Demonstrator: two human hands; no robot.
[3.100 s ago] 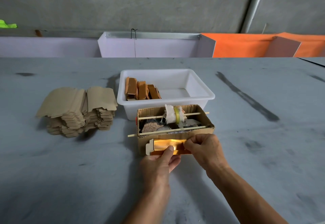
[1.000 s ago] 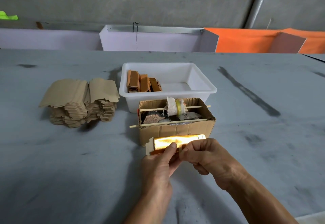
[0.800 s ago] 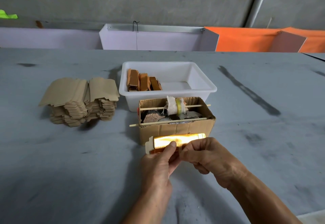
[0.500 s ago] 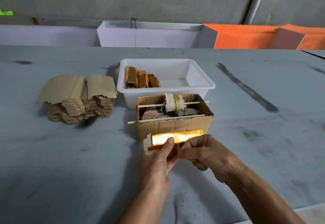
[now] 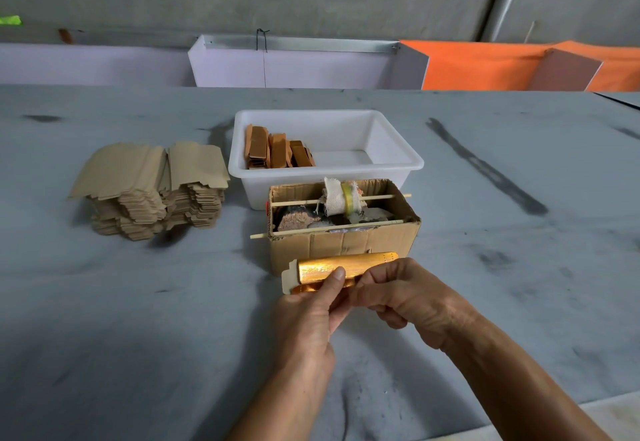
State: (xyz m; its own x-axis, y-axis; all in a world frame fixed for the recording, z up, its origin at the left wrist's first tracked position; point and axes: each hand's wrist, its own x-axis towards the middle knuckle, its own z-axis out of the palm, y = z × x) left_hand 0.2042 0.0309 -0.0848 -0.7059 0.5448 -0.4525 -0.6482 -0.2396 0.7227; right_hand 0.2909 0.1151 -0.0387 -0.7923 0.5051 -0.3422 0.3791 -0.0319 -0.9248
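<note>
Head camera view, looking down at your two hands over a grey surface [image 5: 138, 319]. The landmark is an open cardboard box [image 5: 346, 243] at the centre, with two thin sticks [image 5: 332, 229] laid across its top and a cloth-wrapped roll [image 5: 341, 201] on the far stick.

You hold a slim gold carton [image 5: 341, 269] just in front of the cardboard box, close to its near wall and lifted off the surface. Its long axis runs left to right, parallel to that wall, with the right end tilted slightly up.

Your left hand [image 5: 308, 316] grips the carton from below at the middle, thumb pressed flat on the shiny front face. Your right hand [image 5: 408, 297] curls its fingers around the right half, and only the carton's right tip shows above its knuckles.

A pale flap [image 5: 289, 279] stands open at the carton's left end, beyond your left thumb. Your left hand is the nearer one to it, so closing it likely means a reach leftward along the carton's length.

Behind the cardboard box sits a white tub [image 5: 408, 163] with a few brown folded cartons [image 5: 277, 149] standing in its left part. To the left of the cardboard box, well apart, lies a stack of flat card blanks [image 5: 152, 191].
</note>
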